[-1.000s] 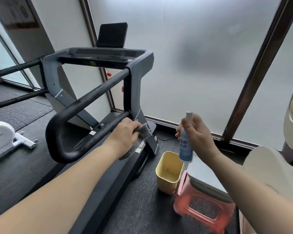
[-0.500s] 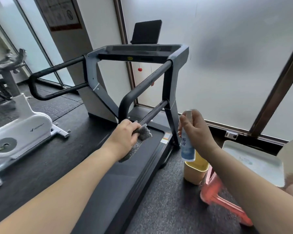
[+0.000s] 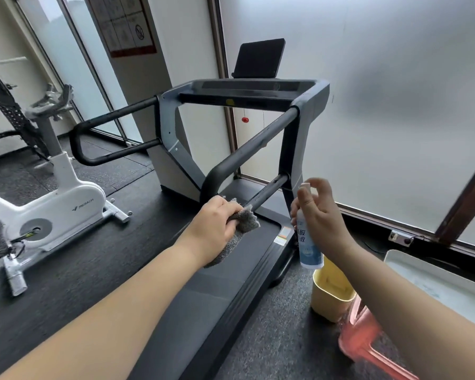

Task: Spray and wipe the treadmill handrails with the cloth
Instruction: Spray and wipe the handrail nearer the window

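Note:
The treadmill's right handrail [image 3: 254,145] is a black looped bar running from the console frame toward me. My left hand [image 3: 215,224] grips a grey cloth [image 3: 244,227] pressed against the near end of that loop's lower bar. My right hand [image 3: 322,215] holds a white spray bottle [image 3: 307,242] with a blue label upright, just right of the rail, with a finger on its nozzle. The left handrail [image 3: 113,133] juts out on the far side, untouched.
A yellow bin [image 3: 331,296] and a pink stool [image 3: 368,344] stand on the floor right of the treadmill belt [image 3: 225,281]. A white tray [image 3: 433,278] lies at the right edge. A white exercise bike [image 3: 52,207] stands left. Frosted glass panels fill the wall ahead.
My view has swung left, bringing the exercise bike and left handrail into sight. My left hand with the cloth has slid along the lower bar toward its near end. The bottle stays raised.

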Demonstrator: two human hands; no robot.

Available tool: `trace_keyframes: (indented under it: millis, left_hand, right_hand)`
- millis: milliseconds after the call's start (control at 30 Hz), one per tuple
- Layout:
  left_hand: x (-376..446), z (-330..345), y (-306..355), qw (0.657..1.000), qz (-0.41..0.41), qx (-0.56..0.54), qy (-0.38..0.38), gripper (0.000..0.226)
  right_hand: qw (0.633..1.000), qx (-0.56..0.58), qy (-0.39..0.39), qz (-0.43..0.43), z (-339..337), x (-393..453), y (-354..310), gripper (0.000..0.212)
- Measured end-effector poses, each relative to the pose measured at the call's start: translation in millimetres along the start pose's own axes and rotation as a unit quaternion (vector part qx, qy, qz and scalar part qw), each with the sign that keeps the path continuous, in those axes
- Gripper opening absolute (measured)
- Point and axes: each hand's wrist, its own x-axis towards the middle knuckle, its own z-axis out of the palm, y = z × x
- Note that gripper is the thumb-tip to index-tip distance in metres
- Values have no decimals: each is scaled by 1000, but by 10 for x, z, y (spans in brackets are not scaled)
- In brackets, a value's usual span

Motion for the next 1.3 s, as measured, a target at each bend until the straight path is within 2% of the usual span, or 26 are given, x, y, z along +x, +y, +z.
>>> trace_keyframes:
  millis: [400,733,933,1133,1300]
  left_hand:
    - [1018,138,513,994,-58,1,97,28]
    - [1696,-585,433,964,-135,27,226,31]
    - [1966,-779,120,961,-154,39,227,32]
    - [2121,-774,-84,969,-158,49,184,29]
    - [2229,-754,-185,974,-154,40,164,27]
  right_hand:
    - [995,7,-100,16,-575,1037,105,12]
    - [992,37,-122,9,-569,1630,176,6]
    - [995,37,-91,9,-420,1927,186,27]
    - [998,32,-57,7,-346,2107,208,34]
    - [999,9,-51,-2,-366,2263,307,50]
